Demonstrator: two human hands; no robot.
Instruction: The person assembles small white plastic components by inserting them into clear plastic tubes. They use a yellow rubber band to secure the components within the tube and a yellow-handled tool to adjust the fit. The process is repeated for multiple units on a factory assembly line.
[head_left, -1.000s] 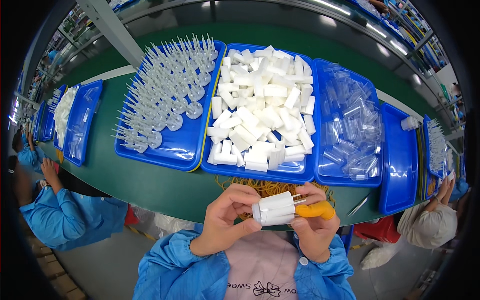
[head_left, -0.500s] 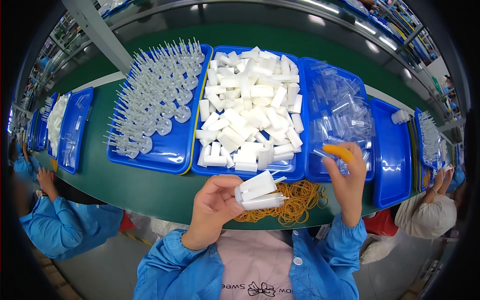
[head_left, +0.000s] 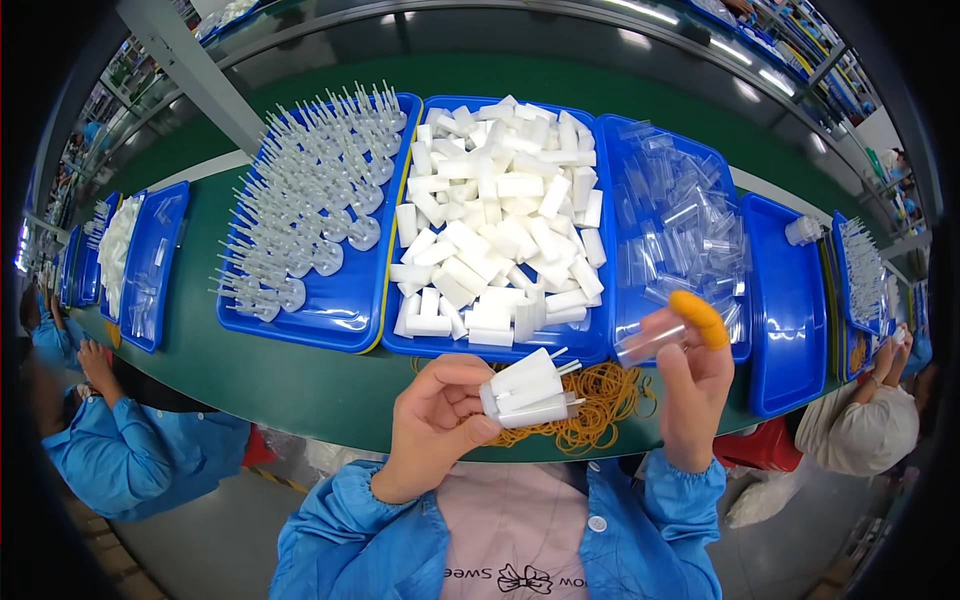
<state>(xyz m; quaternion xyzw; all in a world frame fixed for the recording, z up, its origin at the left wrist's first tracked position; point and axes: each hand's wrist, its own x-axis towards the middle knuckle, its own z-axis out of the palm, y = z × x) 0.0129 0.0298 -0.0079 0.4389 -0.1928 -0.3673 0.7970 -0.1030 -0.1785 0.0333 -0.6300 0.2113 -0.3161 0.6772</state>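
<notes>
Over the table's near edge, my left hand (head_left: 437, 425) is closed round the pale base of an assembly with white foam blocks (head_left: 528, 385) and thin rods sticking out to the right. My right hand (head_left: 690, 385) pinches a clear plastic tube (head_left: 650, 343) above the near edge of the tray of tubes. An orange finger cover (head_left: 699, 318) sits on one of its fingers. The tube and the foam assembly are apart. A heap of yellow-brown rubber bands (head_left: 590, 410) lies behind the assembly, partly hidden by it.
Blue trays stand in a row: one with rodded plastic bases (head_left: 310, 200), one with white foam blocks (head_left: 500, 220), one with clear tubes (head_left: 680, 210), and one (head_left: 785, 320) with a single clear piece at its far end. Co-workers sit left (head_left: 140, 440) and right (head_left: 860, 430).
My right hand has come up from the tube tray with a clear tube in its fingers, turning toward the left. My left hand and the foam assembly have shifted slightly right.
</notes>
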